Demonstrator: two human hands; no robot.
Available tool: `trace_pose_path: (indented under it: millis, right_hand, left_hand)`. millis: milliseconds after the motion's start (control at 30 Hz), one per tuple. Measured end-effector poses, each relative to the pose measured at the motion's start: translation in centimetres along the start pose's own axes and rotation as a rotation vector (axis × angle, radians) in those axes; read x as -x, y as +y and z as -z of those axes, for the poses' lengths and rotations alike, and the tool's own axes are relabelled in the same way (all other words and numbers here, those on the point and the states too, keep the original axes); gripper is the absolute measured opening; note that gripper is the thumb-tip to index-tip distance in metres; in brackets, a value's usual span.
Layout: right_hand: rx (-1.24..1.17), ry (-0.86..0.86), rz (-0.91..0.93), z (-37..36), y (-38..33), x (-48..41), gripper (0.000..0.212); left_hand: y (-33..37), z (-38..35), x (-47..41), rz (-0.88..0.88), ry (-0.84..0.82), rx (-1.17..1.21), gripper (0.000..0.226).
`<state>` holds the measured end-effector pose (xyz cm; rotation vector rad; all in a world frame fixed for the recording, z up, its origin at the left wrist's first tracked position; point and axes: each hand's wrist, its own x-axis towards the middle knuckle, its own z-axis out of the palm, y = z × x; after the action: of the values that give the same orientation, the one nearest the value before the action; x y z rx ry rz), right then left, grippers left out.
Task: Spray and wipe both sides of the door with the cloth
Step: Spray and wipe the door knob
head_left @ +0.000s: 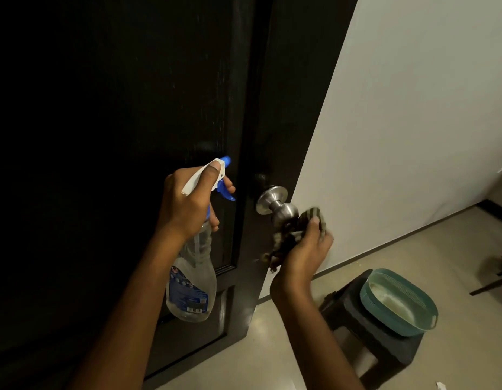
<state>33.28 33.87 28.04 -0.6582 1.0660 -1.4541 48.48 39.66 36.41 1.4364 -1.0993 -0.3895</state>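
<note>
The door (131, 108) is occupying the left of the view, its knob (283, 209) projecting near its right edge. The left hand (188, 204) is holding the spray bottle (192, 280) in front of the door, left of the knob. The right hand (303, 254) is holding the cloth (295, 235) against the knob. A basin (399, 302) is sitting on a stool (365, 327) on the floor (413, 249), right of the door, before the wall (413, 108).

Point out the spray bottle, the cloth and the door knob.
spray bottle (191, 285), head view, on the clear body below the left hand's grip.
cloth (314, 213), head view, on the bunched fabric above the right thumb.
door knob (285, 211), head view, on the rounded metal ball.
</note>
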Motion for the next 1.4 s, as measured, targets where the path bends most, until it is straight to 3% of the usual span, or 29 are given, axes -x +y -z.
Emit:
trace_pose_path:
  millis: [100, 167, 200, 233, 300, 400, 467, 567, 667, 767, 967, 1067, 1167, 1400]
  right_hand:
    - [0.568, -0.206, 0.839, 0.3, 1.9, -2.9, 0.040]
    - [0.936, -0.301, 1.145, 0.7, 2.8, -6.0, 0.051]
    - [0.965, -0.312, 1.183, 0.5, 2.6, -6.9, 0.050]
    - [0.908, -0.315, 1.136, 0.0, 2.3, -7.1, 0.046]
    - [0.661, -0.282, 0.860, -1.1, 1.3, -6.6, 0.032]
    - [0.226, -0.190, 0.106, -2.0, 0.1, -7.2, 0.016]
    - [0.092, -0.155, -0.169, -1.5, -0.4, -8.0, 0.023]
    - [0.102, -0.076, -0.102, -0.8, -0.8, -8.9, 0.041]
    - [0.087, -0.097, -0.036, -1.0, -3.0, -9.9, 0.023]
    - [0.131, -0.242, 0.009, -2.0, -4.6, -11.7, 0.007]
    - [0.274, -0.616, -0.067, -4.0, -5.3, -13.4, 0.022]
    - [0.272, -0.702, -0.164, -4.3, -6.1, -14.0, 0.037]
    - [0.337, -0.763, -0.246, -4.2, -7.2, -14.6, 0.028]
    - [0.373, -0.788, -0.225, -2.6, -8.7, -13.9, 0.025]
  left_hand:
    - [-0.1, 0.0, -0.1, 0.000, 0.012, 0.008, 0.043]
    - [0.0, -0.1, -0.1, -0.001, 0.008, 0.019, 0.045]
    - [0.0, -0.2, -0.1, 0.005, 0.006, 0.030, 0.045]
    - [0.1, -0.2, -0.1, 0.015, 0.006, 0.042, 0.045]
    - [0.3, -0.2, -0.1, 0.031, 0.005, 0.053, 0.047]
    - [0.2, -0.3, 0.0, 0.027, -0.004, 0.037, 0.050]
    - [0.2, -0.4, 0.2, 0.022, -0.012, 0.005, 0.051]
    - [0.3, -0.9, 0.7, 0.011, -0.011, -0.039, 0.051]
    - [0.3, -1.7, 1.2, 0.015, 0.028, -0.094, 0.049]
    - [0.5, -3.0, 1.8, 0.027, 0.128, -0.135, 0.048]
    - [1.9, -5.6, 3.9, 0.042, 0.345, -0.140, 0.045]
    - [3.2, -6.9, 5.6, 0.051, 0.435, -0.132, 0.043]
    - [4.4, -8.1, 7.3, 0.080, 0.496, -0.169, 0.043]
    - [6.2, -9.7, 11.4, 0.143, 0.585, -0.207, 0.042]
